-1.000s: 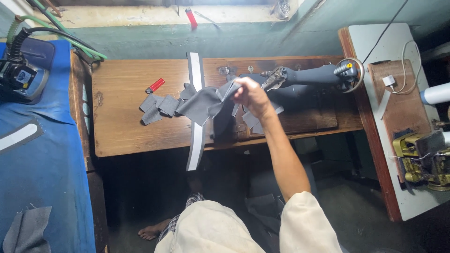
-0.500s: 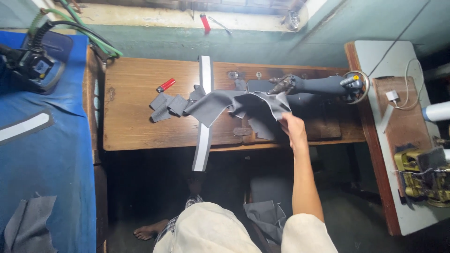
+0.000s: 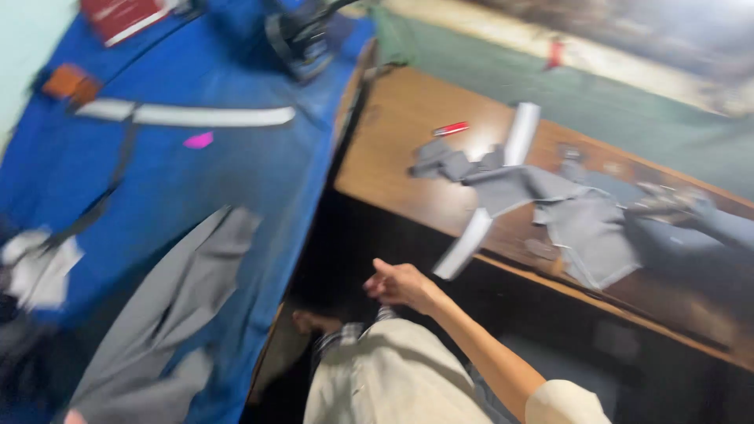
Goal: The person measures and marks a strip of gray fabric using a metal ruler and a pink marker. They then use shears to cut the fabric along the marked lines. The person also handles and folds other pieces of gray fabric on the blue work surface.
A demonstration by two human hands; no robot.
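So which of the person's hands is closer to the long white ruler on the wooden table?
The right hand. It hangs empty just below and left of the ruler, off the table edge. The left hand is out of view.

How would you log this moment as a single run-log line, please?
hand: empty, in mid-air over lap | grey cloth: on wooden table, apart from hand | blue table: grey fabric on it | view: blurred

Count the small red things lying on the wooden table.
1. A small red object lies on the wooden table, left of the white strip and above the grey fabric pieces. The picture is blurred, so others may be hidden.
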